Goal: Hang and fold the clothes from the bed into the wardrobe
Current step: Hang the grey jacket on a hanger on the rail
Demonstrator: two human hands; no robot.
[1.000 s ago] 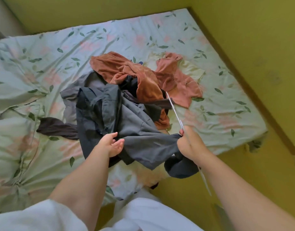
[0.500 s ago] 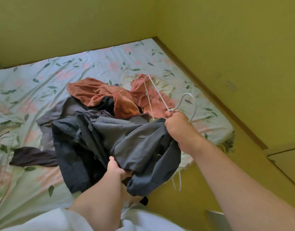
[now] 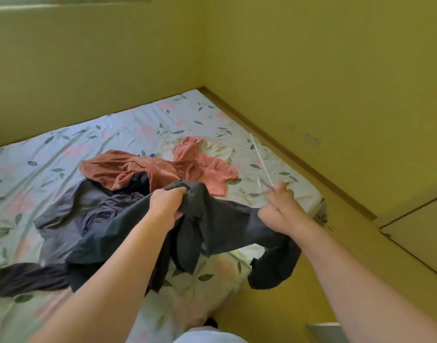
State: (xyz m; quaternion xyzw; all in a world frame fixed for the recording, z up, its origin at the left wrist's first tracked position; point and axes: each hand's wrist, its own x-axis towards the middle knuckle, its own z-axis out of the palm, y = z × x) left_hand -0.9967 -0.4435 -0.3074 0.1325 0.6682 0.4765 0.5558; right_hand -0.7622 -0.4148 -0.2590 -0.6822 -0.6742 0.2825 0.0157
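On the bed (image 3: pixel 64 149), near its foot edge, the left hand (image 3: pixel 166 204) grips a bunched fold of the dark grey garment (image 3: pixel 220 219), fingers curled over the cloth and holding it clear of the sheet. At 3 o'clock from it, the right hand (image 3: pixel 278 215) is closed on a thin white hanger (image 3: pixel 260 160). Blur smears the fingers, so the exact hold cannot be made out, nor whether this hand also catches the garment passing beneath its palm. Only one straight limb of the hanger shows, running toward 11 o'clock from the hand; the hook is not discernible. The garment's far end hangs over the bed edge at 5 o'clock. At 12 o'clock lie a rust-coloured garment (image 3: pixel 138 169) and a salmon garment (image 3: pixel 207 167) on a cream cloth (image 3: pixel 220 151). A purple-grey piece (image 3: pixel 96 206) is partly covered at 9 o'clock. A dark piece (image 3: pixel 27 278) reaches the left frame edge. A small wall mark (image 3: pixel 311 139) at 2 o'clock is too small to read.
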